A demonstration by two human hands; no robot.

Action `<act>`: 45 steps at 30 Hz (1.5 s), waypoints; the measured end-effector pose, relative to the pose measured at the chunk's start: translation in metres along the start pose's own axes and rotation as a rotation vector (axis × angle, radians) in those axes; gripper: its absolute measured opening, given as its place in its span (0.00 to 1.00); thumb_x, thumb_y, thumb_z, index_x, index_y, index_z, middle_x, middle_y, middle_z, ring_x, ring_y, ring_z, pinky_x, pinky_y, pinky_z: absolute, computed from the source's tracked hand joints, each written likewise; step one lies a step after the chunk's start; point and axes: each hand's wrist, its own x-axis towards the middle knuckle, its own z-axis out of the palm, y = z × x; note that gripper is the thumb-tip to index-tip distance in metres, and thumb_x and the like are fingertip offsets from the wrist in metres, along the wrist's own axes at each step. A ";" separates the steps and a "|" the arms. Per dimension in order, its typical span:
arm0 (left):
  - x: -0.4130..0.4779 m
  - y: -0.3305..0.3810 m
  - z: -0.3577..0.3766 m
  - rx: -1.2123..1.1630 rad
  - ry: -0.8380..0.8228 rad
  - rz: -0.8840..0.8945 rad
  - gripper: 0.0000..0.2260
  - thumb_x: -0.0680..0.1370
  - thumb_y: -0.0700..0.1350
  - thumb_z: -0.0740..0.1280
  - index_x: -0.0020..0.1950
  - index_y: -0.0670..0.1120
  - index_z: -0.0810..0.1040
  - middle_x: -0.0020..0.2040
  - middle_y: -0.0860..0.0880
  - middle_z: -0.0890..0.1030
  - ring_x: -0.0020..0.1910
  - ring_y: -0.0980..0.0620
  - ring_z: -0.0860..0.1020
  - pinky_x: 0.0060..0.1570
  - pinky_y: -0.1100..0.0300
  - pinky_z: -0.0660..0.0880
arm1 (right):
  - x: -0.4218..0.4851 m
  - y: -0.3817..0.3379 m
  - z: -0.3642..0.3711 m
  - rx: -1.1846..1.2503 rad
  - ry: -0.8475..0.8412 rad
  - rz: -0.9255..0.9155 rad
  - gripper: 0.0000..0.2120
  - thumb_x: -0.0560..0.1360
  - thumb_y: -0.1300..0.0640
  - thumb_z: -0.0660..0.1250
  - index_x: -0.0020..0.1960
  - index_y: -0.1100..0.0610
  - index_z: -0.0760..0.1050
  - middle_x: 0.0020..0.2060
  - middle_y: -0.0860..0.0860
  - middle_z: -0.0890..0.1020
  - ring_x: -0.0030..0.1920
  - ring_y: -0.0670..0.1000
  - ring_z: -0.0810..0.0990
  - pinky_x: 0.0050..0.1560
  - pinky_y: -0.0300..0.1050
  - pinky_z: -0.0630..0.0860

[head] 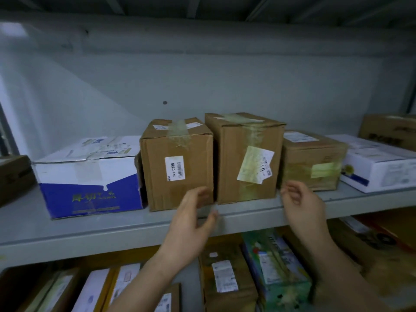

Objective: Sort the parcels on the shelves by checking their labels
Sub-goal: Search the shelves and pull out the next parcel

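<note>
Parcels (225, 278) on the lower level, nearest the viewer, lie with white labels facing up; among them is a green printed carton (276, 273). Above them, two bare forearms reach up to the front edge of the grey metal shelf (90, 230). Left hand (193, 212): fingers spread and loosely bent, holding nothing, in front of the lower right corner of the brown box marked 0235 (157, 172); blur prevents telling whether it touches. Right hand (301, 203): fingers loosely curled, holding nothing, just in front of the gap between the taller brown box (245, 143) and the low brown box (313, 154). These three brown boxes stand side by side at mid-shelf, the taller one bearing a tilted label (255, 164) under yellowed tape. Left of them stands a blue and white carton (90, 176); right of them lies a flat white box (378, 167). Farthest is the grey back wall (202, 75)
</note>
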 end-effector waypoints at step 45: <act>-0.163 0.147 0.132 -0.463 0.278 -0.438 0.20 0.75 0.56 0.72 0.65 0.53 0.78 0.57 0.56 0.86 0.56 0.56 0.84 0.55 0.58 0.81 | -0.125 0.058 -0.145 0.593 -0.583 0.029 0.23 0.69 0.43 0.71 0.64 0.41 0.74 0.52 0.34 0.84 0.53 0.36 0.82 0.54 0.38 0.81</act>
